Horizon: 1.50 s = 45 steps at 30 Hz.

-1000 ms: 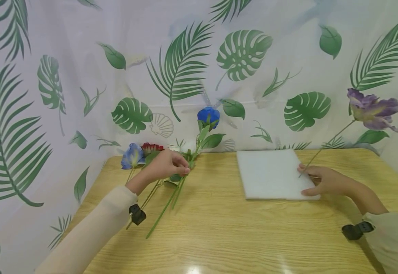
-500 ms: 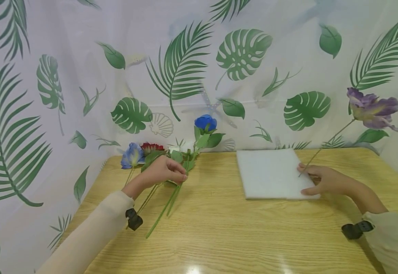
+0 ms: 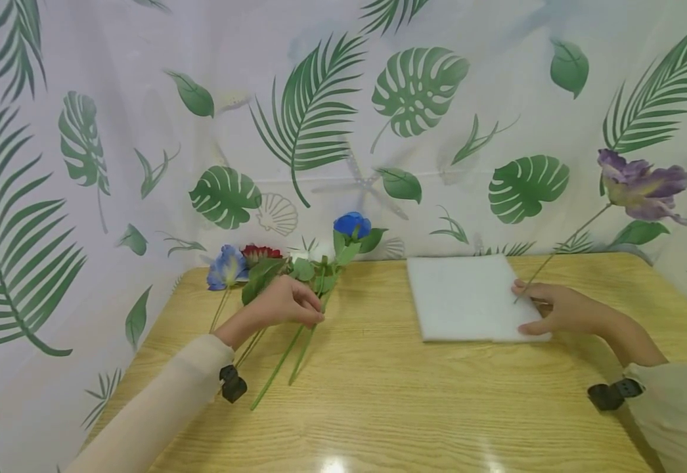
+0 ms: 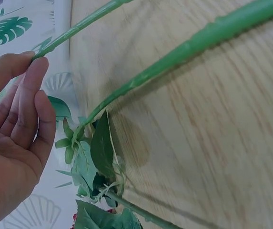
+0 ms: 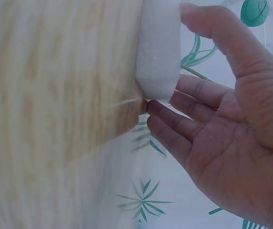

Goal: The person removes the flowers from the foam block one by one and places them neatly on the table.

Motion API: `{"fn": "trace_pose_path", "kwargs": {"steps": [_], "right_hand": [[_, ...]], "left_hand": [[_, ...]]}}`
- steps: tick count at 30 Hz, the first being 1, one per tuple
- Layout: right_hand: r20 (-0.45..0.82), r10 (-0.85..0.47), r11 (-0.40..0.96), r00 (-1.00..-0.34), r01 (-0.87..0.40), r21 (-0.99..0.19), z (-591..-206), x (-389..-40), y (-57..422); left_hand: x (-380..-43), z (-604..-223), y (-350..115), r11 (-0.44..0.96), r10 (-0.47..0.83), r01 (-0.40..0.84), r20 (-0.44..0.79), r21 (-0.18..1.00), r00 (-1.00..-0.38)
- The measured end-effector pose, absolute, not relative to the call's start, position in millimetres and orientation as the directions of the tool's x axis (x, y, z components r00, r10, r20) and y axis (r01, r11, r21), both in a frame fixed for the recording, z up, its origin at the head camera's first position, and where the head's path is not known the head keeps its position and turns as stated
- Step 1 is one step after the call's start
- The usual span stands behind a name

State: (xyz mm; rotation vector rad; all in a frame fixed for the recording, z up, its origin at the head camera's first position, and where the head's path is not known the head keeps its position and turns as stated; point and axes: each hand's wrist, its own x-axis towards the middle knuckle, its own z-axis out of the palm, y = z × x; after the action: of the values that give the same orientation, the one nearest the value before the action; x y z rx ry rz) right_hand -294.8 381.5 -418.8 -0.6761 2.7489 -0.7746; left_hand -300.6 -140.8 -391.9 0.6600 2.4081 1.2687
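My left hand [image 3: 287, 302] pinches the green stem [image 4: 79, 29] of a blue rose [image 3: 352, 225] between thumb and fingertips. Its bloom leans up towards the back wall, above the table's far edge. Beside that hand lie a light blue flower [image 3: 226, 268], a dark red flower [image 3: 261, 252] and another green stem [image 4: 184, 51]. On the right, my right hand [image 3: 574, 313] grips the right edge of a white foam board [image 3: 462, 299], thumb on one side and fingers on the other. A purple flower [image 3: 642, 186] stands tilted to the right, its stem in the board's right part.
Everything lies on a wood-grain table [image 3: 379, 407]. A white curtain [image 3: 332, 98] printed with green leaves hangs right behind its far edge and along the left side. Several stems and leaves overlap near the left hand.
My left hand has come slightly down, towards the near side, and the blue rose has sunk lower with it. The right hand, foam board and purple flower have stayed in place.
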Motion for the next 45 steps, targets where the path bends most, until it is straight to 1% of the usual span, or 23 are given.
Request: {"fn": "trace_pose_path", "kwargs": {"steps": [4, 11, 17, 23, 36, 45], "right_hand": [[-0.077, -0.481, 0.758, -0.873, -0.371, -0.537, -418, -295, 381], [-0.046, -0.48, 0.769, -0.876, -0.396, -0.502, -417, -294, 380], [-0.063, -0.476, 0.767, -0.877, -0.379, -0.517, -420, -296, 381], [-0.078, -0.48, 0.755, -0.874, -0.366, -0.545, -421, -298, 382], [-0.069, -0.488, 0.748, -0.87, -0.376, -0.547, -421, -297, 381], [-0.054, -0.489, 0.747, -0.871, -0.386, -0.542, -421, -295, 379]], "left_hand": [[-303, -396, -138, 0.517, 0.549, 0.249, -0.095, 0.819, -0.83], [-301, -398, -133, 0.522, 0.556, 0.261, -0.092, 0.812, -0.826], [-302, -406, -131, 0.526, 0.562, 0.249, -0.113, 0.813, -0.819], [-301, -409, -131, 0.539, 0.556, 0.256, -0.11, 0.802, -0.824], [-302, -418, -126, 0.552, 0.507, 0.201, -0.135, 0.809, -0.851], [-302, -421, -126, 0.559, 0.509, 0.221, -0.121, 0.799, -0.852]]}}
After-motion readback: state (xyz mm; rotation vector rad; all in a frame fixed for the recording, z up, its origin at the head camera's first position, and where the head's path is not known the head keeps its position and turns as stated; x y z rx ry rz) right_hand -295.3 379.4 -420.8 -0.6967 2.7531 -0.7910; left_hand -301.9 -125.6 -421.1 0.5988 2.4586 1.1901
